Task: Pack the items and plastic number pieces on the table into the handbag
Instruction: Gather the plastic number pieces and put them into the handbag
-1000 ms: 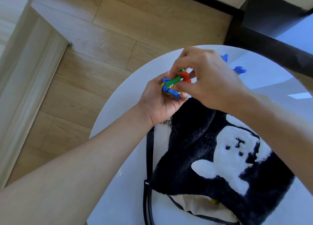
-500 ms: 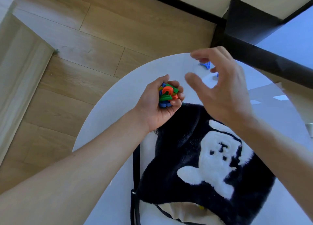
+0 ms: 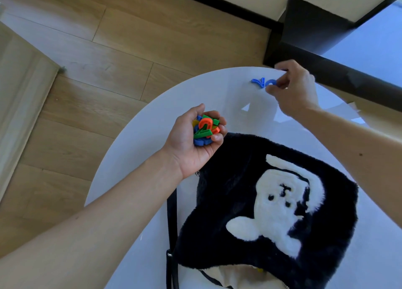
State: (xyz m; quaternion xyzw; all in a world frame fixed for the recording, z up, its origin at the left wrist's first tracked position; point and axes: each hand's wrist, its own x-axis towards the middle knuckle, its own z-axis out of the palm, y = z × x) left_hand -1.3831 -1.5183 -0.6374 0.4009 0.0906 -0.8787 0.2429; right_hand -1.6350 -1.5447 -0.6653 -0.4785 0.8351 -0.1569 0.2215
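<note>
reaching farther than before, right grip [image 3: 298,88] pinching blue pieces [image 3: 263,82], left grip [image 3: 191,143] still clutching colourful numbers [image 3: 205,129]

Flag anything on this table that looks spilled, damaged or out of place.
Nothing looks spilled or damaged. The only stragglers are the blue number pieces near the far rim of the table, which the right hand is pinching. The left hand holds the other number pieces beside the plush handbag.

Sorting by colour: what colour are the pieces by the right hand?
The number pieces are blue; head view.
</note>
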